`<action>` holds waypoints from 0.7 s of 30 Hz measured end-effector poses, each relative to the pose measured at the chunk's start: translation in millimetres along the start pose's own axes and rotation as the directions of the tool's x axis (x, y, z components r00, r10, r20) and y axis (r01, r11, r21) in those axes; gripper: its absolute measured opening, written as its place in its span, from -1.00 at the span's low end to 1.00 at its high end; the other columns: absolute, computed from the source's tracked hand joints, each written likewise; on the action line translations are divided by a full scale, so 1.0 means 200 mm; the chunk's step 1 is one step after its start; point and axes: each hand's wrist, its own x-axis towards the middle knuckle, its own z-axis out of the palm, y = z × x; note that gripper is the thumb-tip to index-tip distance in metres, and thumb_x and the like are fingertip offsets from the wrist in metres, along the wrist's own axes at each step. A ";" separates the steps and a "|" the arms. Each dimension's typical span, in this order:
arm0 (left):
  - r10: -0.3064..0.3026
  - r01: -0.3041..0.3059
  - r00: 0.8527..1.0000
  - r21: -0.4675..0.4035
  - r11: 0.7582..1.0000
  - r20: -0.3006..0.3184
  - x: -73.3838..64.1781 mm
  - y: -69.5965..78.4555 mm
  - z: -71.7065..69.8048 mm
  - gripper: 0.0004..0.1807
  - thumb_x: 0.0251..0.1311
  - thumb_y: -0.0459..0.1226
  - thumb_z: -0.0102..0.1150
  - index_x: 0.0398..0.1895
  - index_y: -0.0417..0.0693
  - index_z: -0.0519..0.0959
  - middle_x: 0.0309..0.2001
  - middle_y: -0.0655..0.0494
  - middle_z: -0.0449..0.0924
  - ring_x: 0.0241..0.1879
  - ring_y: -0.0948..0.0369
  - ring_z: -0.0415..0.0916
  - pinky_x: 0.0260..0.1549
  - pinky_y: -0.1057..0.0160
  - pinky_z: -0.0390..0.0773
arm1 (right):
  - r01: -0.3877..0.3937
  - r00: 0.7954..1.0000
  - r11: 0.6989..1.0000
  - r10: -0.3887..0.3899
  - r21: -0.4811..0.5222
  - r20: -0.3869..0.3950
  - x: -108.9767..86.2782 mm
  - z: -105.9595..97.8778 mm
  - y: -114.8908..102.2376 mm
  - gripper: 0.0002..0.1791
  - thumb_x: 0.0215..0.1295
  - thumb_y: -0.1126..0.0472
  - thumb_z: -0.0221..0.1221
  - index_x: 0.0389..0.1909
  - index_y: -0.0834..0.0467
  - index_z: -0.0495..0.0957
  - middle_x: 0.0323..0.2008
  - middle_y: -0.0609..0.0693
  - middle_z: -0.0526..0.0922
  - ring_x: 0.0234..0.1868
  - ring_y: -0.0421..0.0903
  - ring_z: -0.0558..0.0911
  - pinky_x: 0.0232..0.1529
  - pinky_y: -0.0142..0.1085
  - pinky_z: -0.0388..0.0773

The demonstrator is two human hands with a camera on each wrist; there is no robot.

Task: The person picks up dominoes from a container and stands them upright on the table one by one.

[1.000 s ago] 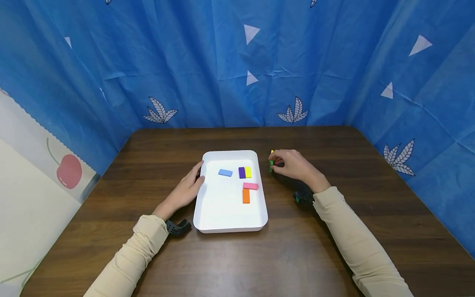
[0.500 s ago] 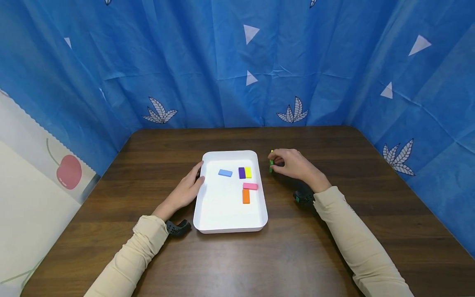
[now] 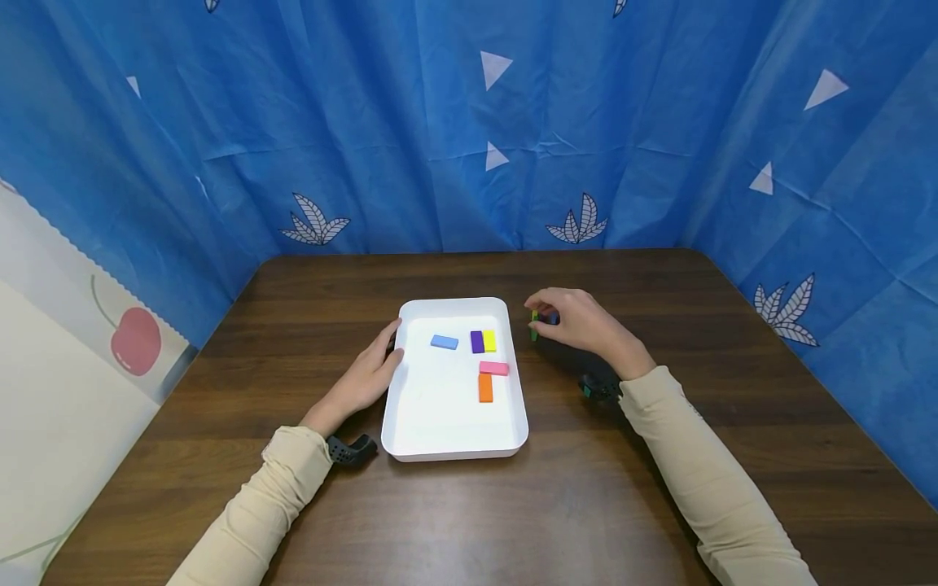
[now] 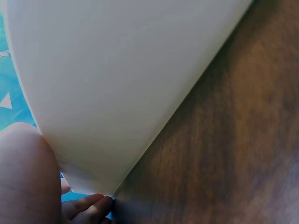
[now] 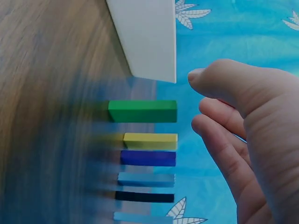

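Note:
My left hand point(image 3: 361, 377) rests along the left side of a shallow white tray point(image 3: 418, 443), with its fingers against the outer wall point(image 4: 107, 98) in the left wrist view. To the right of the tray is my right hand point(image 3: 582, 327), its thumb and fingers loosely bent and apart. In the right wrist view several domino blocks stand upright in a row: a green domino point(image 5: 142, 111) in front, then a yellow domino point(image 5: 150, 141), a dark blue one, a light blue one, a black one and another light blue one. That hand holds nothing and is just above them.
Inside the tray lie a light blue domino point(image 3: 444, 343), a purple domino point(image 3: 477, 342), a yellow domino point(image 3: 489, 341), a pink domino point(image 3: 494, 369) and an orange domino point(image 3: 486, 388). A blue curtain point(image 3: 440, 122) hangs behind the brown wooden table point(image 3: 469, 521).
My right hand has lifted slightly and shifted a little away from me, off the green domino, so a bit of blue now shows between its thumb and fingers. The left hand stays in place.

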 end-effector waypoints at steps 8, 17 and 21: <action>0.006 -0.006 1.000 -0.004 1.000 0.004 0.00 0.00 0.00 -0.32 0.64 -0.16 -0.24 0.69 -0.09 -0.13 0.64 -0.24 -0.05 0.58 -0.18 0.05 0.48 -0.23 0.15 | 0.046 0.999 0.999 -0.046 0.018 -0.011 0.00 -0.02 -0.07 -0.58 0.23 0.26 0.45 0.10 0.25 0.67 0.01 0.12 0.75 -0.04 0.11 0.74 0.05 -0.01 0.69; 0.014 -0.014 1.000 -0.012 1.000 0.004 0.00 -0.01 -0.01 -0.32 0.64 -0.17 -0.23 0.68 -0.10 -0.13 0.63 -0.25 -0.03 0.57 -0.17 0.07 0.47 -0.23 0.17 | 0.049 0.999 0.999 -0.049 0.007 0.014 0.02 -0.03 -0.18 -0.56 0.21 0.25 0.47 0.12 0.23 0.68 0.02 0.11 0.75 -0.04 0.09 0.72 0.06 -0.03 0.69; 0.019 -0.019 1.000 -0.016 1.000 0.005 0.00 -0.02 -0.02 -0.32 0.63 -0.18 -0.23 0.68 -0.10 -0.12 0.63 -0.24 -0.02 0.57 -0.17 0.08 0.47 -0.22 0.18 | 0.063 0.998 0.998 -0.063 -0.005 0.023 0.02 -0.03 -0.20 -0.55 0.21 0.24 0.48 0.12 0.23 0.68 0.01 0.10 0.76 -0.05 0.06 0.73 0.06 -0.06 0.70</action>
